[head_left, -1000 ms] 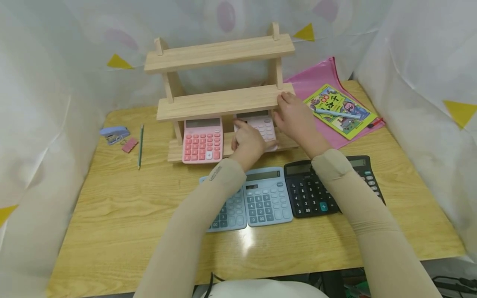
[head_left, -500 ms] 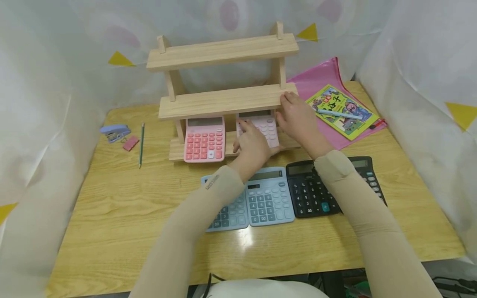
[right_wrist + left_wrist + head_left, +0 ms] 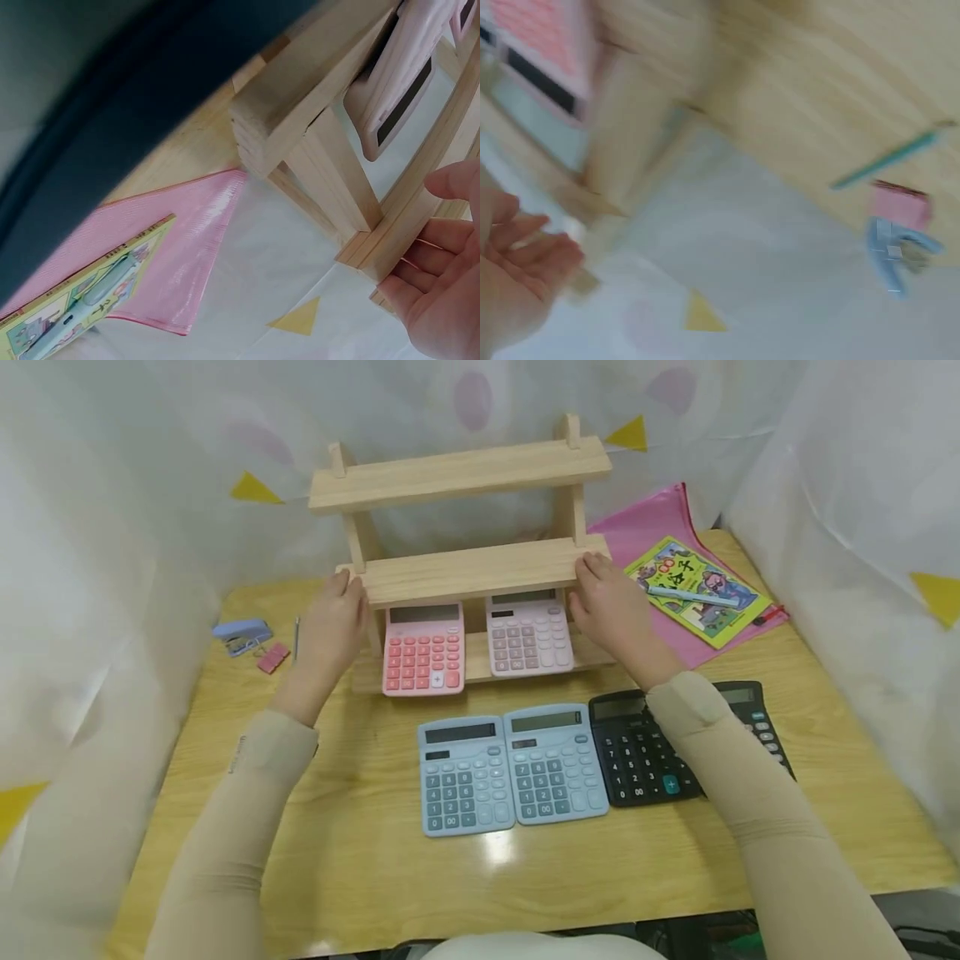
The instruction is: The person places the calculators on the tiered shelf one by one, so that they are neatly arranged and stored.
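Note:
A wooden rack (image 3: 457, 475) with three boards stands at the back of the table. My right hand (image 3: 615, 614) grips the right end of its middle board (image 3: 472, 570), thumb on one side and fingers on the other in the right wrist view. My left hand (image 3: 327, 627) is at that board's left end; its fingers (image 3: 532, 244) look loosely bent and blurred in the left wrist view. On the lowest board (image 3: 480, 657), a pink calculator (image 3: 423, 647) with coral keys leans at left. A pale pink calculator (image 3: 529, 631) leans to its right.
Two light blue calculators (image 3: 467, 777) lie side by side in front, beside black ones (image 3: 637, 752) partly under my right sleeve. At left are a blue stapler (image 3: 242, 633), a pink binder clip (image 3: 273, 657) and a pencil (image 3: 885, 160). A pink pouch (image 3: 641, 522) holds up a booklet (image 3: 701, 589) and pen.
My left hand has left the pale pink calculator and moved left to the rack's left end, uncovering that calculator and the left blue one. My right hand stays on the middle board.

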Demonstrator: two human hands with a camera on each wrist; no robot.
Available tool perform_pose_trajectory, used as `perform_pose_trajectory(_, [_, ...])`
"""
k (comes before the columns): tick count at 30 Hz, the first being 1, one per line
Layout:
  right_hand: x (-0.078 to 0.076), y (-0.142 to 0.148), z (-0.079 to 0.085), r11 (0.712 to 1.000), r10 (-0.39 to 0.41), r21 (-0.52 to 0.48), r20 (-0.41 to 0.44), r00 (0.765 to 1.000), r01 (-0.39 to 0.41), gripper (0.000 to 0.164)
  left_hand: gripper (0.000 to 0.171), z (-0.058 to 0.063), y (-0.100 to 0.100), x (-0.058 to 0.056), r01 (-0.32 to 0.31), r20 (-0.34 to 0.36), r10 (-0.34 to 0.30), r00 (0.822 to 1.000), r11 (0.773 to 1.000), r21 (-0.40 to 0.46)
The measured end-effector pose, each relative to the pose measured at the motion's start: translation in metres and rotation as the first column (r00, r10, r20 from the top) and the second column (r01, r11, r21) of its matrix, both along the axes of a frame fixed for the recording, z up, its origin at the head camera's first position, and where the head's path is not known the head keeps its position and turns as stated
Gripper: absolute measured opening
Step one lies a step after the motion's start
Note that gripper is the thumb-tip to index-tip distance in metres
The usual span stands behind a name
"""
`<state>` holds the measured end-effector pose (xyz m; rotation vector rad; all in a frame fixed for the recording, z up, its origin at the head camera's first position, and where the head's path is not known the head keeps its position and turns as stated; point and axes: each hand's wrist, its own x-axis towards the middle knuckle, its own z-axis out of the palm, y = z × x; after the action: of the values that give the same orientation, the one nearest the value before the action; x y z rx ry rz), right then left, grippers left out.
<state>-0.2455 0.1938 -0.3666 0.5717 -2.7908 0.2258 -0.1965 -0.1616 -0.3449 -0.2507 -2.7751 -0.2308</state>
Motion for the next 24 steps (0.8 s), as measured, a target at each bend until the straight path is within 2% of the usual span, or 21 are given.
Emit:
perform_pose_trajectory(3, [0.002,0.006,-0.002,1.0,0.011,0.012,-0.001,1.0,-0.011,0.051,0.028,-0.017,-0.022,-0.003,0.047,-0.079,-0.045,0.996,0.999,0.019])
perform_pose_trajectory(7, [0.0,0.009,0.001,0.999,0.03,0.027,-0.013,0.999,-0.03,0.051,0.032,-0.026,-0.026,-0.004,0.073,-0.138,-0.075,0.988,0.997,-0.018])
perform_pose_trajectory(11, [-0.007,0.009,0.007,0.998,0.032,0.063,-0.013,0.999,-0.031,0.053,0.038,-0.025,-0.021,-0.007,0.052,-0.195,-0.063,0.979,0.997,-0.057])
perform_pose_trajectory(13, [-0.01,0.011,0.011,0.998,0.034,0.051,0.028,0.999,-0.036,0.053,0.04,-0.021,-0.016,-0.009,0.038,-0.2,-0.053,0.978,0.996,-0.079])
perform_pose_trajectory(16, [-0.005,0.022,0.023,0.994,0.049,-0.106,0.157,0.986,-0.033,0.053,0.046,-0.017,-0.007,-0.012,0.018,-0.196,-0.046,0.98,0.99,-0.139])
perform_pose_trajectory(18, [0.007,0.035,0.035,0.969,0.051,-0.247,0.212,0.976,0.003,0.052,0.049,-0.014,-0.002,-0.012,0.022,-0.194,-0.056,0.979,0.984,-0.174])
perform_pose_trajectory(20, [0.028,0.051,0.047,0.932,0.043,-0.36,0.221,0.974,0.041,0.05,0.051,-0.013,0.003,-0.014,0.026,-0.19,-0.064,0.98,0.98,-0.195])
perform_pose_trajectory(24, [0.08,0.081,0.059,0.884,-0.044,-0.449,0.199,0.979,0.131,0.047,0.055,-0.008,0.007,-0.018,0.008,-0.153,-0.044,0.987,0.974,-0.226])
